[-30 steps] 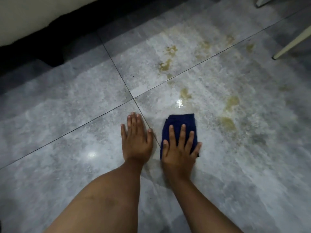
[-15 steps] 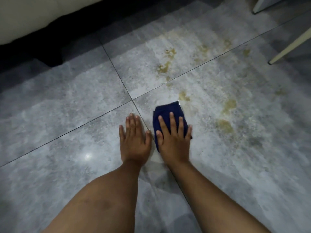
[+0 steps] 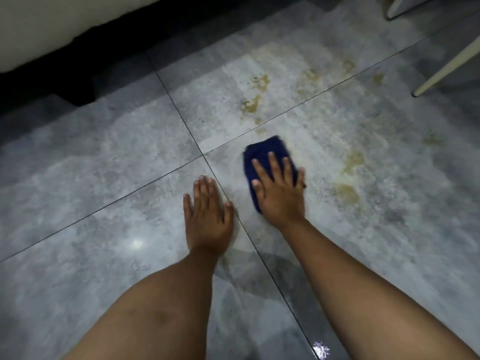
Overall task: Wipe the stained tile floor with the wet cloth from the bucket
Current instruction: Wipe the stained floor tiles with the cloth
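Observation:
A folded dark blue cloth [image 3: 265, 154] lies flat on the grey tile floor [image 3: 109, 157]. My right hand [image 3: 279, 190] presses on it with straight, spread fingers and covers its near half. My left hand [image 3: 207, 214] rests flat on the tile just left of a grout line, palm down, fingers together. Yellow-brown stains [image 3: 253, 103] mark the tile beyond the cloth, and more stains [image 3: 346, 192] lie to its right. No bucket is in view.
A pale sofa edge [image 3: 39, 27] with a dark gap beneath runs along the upper left. White chair legs [image 3: 446, 66] stand at the upper right. Wet sheen glints on the tile near the bottom [image 3: 320, 349].
My right hand has pushed the cloth forward and a little to the right, over the stain that lay just ahead of it. My left hand has stayed planted on the tile.

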Motion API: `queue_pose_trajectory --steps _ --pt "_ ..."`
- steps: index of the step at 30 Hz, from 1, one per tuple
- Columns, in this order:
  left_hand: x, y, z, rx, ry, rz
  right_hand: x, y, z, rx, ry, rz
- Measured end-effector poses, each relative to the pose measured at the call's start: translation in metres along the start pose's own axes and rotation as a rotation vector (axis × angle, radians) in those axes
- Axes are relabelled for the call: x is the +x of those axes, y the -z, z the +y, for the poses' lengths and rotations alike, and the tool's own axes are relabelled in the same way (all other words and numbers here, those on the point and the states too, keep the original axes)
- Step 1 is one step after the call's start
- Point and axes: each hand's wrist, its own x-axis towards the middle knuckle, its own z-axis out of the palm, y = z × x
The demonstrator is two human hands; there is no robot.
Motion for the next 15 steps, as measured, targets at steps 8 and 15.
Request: queue_pose_trajectory --steps 8,15 --pt "-0.006 0.003 -0.011 0.020 0.016 -0.029 -0.078 -0.022 -0.023 0.029 -0.069 -0.009" --pt "0.010 0.002 0.000 -0.004 0.018 0.000 -0.029 -0.001 0.035 0.082 -0.447 0.082"
